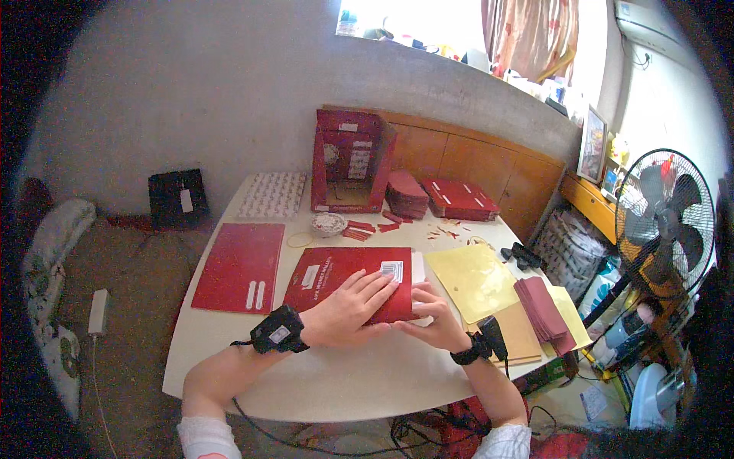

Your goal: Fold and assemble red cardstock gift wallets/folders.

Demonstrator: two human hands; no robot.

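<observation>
A red printed card sleeve (350, 281) with a barcode sticker and white lettering lies on the white table before me. My left hand (355, 304) rests flat over its right half, fingers stretched toward the barcode and thumb by the lower edge. At the sleeve's right end, my right hand (430, 315) has its fingers bent around the edge and its thumb near the lower corner. A white sheet (419, 267) sticks out at that end, partly hidden by the fingers. Both wrists wear black strapped devices.
Left lies a flat red card (238, 267). Behind stand an open red box (350, 163), red stacks (461, 199) and a small white bowl (328, 224). Yellow sheets (473, 281) and dark red strips (545, 315) lie right. A fan (665, 221) stands beyond; cables (321, 450) hang below the front edge.
</observation>
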